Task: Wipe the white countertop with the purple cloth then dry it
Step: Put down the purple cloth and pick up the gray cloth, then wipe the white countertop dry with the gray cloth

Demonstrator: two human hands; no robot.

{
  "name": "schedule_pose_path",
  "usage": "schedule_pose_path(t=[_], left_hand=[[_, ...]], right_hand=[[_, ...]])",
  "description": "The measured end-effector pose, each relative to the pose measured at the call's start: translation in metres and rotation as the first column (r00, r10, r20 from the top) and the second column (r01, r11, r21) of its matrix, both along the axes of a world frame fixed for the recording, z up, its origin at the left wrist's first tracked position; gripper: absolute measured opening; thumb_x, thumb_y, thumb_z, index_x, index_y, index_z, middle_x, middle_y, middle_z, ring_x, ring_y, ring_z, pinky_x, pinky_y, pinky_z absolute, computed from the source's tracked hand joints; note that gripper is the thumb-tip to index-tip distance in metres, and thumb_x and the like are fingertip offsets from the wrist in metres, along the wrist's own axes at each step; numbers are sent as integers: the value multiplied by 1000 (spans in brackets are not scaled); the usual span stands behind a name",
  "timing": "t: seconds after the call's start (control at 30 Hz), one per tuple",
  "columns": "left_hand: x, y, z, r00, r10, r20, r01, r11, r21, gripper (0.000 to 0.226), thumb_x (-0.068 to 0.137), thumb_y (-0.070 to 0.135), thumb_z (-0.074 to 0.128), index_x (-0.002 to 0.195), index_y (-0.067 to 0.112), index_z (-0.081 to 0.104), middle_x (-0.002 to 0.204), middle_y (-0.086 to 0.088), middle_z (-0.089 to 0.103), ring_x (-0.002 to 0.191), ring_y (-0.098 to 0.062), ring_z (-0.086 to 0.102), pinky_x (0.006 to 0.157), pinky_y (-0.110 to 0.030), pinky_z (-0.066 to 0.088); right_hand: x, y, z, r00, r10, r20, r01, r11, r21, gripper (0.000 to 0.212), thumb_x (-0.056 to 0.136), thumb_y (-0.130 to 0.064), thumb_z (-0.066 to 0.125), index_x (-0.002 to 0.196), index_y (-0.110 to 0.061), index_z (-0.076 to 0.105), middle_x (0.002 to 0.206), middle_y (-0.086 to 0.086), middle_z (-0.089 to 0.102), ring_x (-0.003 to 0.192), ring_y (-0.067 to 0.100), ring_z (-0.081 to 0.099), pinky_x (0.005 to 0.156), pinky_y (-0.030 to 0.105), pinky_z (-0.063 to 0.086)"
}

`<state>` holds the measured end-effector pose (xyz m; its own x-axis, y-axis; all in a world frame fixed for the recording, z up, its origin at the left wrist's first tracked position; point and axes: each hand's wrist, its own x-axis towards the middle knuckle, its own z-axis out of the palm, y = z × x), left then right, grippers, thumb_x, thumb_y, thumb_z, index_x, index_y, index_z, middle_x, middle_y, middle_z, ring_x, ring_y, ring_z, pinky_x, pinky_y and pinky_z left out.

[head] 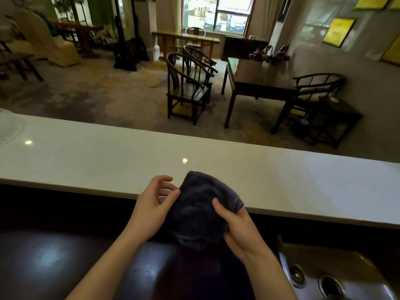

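Both your hands are on the purple cloth (201, 211), bunched at the near edge of the white table (108, 161): your right hand (238, 226) is closed on its side, your left hand (151, 211) half open with fingers loosely touching it, likely gathering it into a pad for wiping. Nothing sits on the stretch ahead; a sink (337, 276) lies low at your right, clear of the path.

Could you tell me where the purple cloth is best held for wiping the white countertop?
Probably the bunched near end of the purple cloth, gripped from the person's side. The right hand already pinches that part; the left hand sits open beside it. The far end rests on the white countertop.
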<state>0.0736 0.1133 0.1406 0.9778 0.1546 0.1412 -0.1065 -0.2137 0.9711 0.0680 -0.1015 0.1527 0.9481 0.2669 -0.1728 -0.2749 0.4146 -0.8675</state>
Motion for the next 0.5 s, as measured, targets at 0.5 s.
schedule_pose_path(t=[0.5], left_hand=[[18, 43, -26, 976, 217, -17, -104, 532, 840, 43, 90, 35, 60, 125, 10, 61, 136, -16, 58, 130, -33, 49, 110, -48, 38]], right_hand=[[51, -126, 32, 747, -202, 633, 663, 276, -696, 24, 101, -25, 54, 117, -42, 57, 110, -8, 69, 106, 22, 64, 83, 34, 53]])
